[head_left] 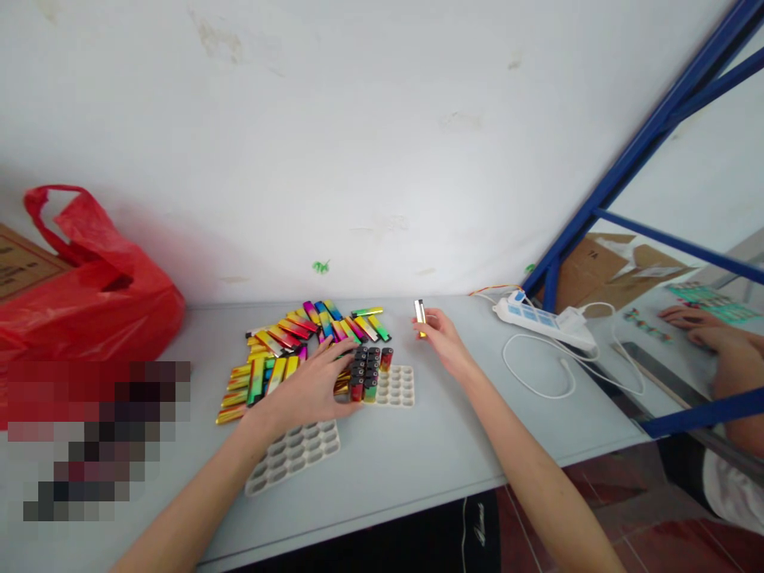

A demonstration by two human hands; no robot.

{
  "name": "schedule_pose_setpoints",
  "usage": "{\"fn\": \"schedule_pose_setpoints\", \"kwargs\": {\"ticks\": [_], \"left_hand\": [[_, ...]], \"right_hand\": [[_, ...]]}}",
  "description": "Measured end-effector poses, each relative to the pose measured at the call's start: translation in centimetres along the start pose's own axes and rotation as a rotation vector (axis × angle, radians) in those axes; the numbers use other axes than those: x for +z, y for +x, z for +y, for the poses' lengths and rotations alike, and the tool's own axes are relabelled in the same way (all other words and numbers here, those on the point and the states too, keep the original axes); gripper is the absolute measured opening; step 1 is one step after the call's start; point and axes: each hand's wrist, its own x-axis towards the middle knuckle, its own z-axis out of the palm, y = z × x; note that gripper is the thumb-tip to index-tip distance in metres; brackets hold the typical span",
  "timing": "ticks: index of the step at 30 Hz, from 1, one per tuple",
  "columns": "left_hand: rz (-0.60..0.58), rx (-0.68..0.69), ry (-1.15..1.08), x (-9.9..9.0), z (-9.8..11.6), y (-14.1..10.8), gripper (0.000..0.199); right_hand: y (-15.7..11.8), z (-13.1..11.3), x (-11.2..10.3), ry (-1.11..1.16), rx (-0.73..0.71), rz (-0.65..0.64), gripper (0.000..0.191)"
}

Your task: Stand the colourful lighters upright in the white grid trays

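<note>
The faint print on the brown box at the far left is too small to read, while the cardboard carton at the far right shows what seems to be "7A". White script lettering on dark cloth below the near table edge cannot be made out, and a green scribble marks the wall. The right hand pinches a single lighter upright between thumb and fingers, just above the table. The left hand is partly open, thumb and fingers spread around the left side of a block of upright lighters; whether it grips any cannot be told. Those stand in the left part of the far tray, whose pockets show at right. A near tray lies below the left wrist, close to the front edge, and a shiny lighter pile spreads beyond and left of that hand. Bare tabletop separates the right hand from a white power strip and its looping cable. A red bag bounds the left side; a blue frame bounds the right, with another person's hands beyond it.
</note>
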Motion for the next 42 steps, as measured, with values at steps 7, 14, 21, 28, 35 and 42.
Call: {"fn": "schedule_pose_setpoints", "kwargs": {"ticks": [7, 14, 21, 28, 35, 42], "left_hand": [[0.008, 0.007, -0.001, 0.1, 0.0, 0.0, 0.076], [0.051, 0.018, -0.030, 0.2, -0.1, 0.0, 0.073], [0.052, 0.024, -0.031, 0.1, -0.1, 0.1, 0.071], [0.015, -0.002, -0.034, 0.0, 0.0, 0.1, 0.075], [0.048, 0.019, -0.034, 0.1, -0.1, 0.1, 0.073], [0.057, 0.022, -0.052, 0.5, -0.5, 0.0, 0.072]], "right_hand": [[-1.5, -2.1, 1.1, 0.336, 0.133, -0.076, 0.040], [-2.1, -2.5, 1.7, 0.256, 0.210, -0.126, 0.061], [-2.2, -2.2, 2.1, 0.133, 0.133, -0.147, 0.051], [-2.5, -2.2, 2.4, 0.089, 0.082, -0.147, 0.050], [-2.8, -2.5, 2.4, 0.085, 0.126, -0.157, 0.063], [-2.6, -2.0, 2.4, 0.000, 0.043, -0.119, 0.051]]}}
